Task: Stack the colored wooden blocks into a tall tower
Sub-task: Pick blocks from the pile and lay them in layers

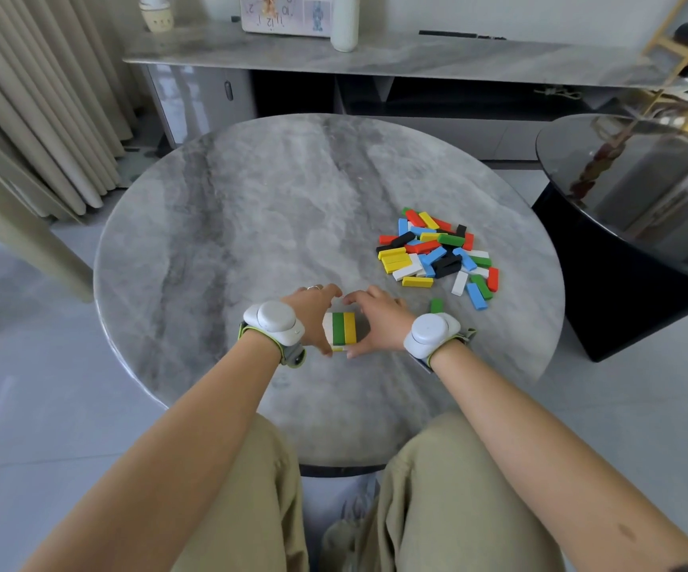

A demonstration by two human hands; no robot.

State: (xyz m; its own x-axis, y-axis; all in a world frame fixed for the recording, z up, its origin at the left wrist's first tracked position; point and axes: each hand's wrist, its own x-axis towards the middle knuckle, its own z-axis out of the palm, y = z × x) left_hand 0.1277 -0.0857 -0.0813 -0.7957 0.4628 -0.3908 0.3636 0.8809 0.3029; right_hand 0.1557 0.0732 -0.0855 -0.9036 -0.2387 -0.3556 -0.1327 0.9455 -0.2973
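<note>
Grey marble makes up the round table (251, 208), and close to its near edge stands a low stack (344, 329) of wooden blocks. The top layer shows a white, a green and a yellow block lying side by side. The person has both hands wrapped round it. The left hand (313, 313) hugs the left side and the right hand (377, 322) hugs the right. The fingers curve round the far face until the tips nearly meet, and the thumbs press in at the near corners, so each hand is closed about the stack rather than lying flat.

A bulky white left wrist device (272, 319) and a matching right wrist device (431, 334) are strapped on.

Off to the right, well apart from the stack, lies a loose pile (437, 253) of red, yellow, blue, green, black and white blocks. A single green block (436, 305) sits between the pile and the right wrist.

A black side table (623, 225) stands beside the marble one, a long cabinet (334, 55) runs along the far wall, and beige curtains (36, 117) hang on the left
</note>
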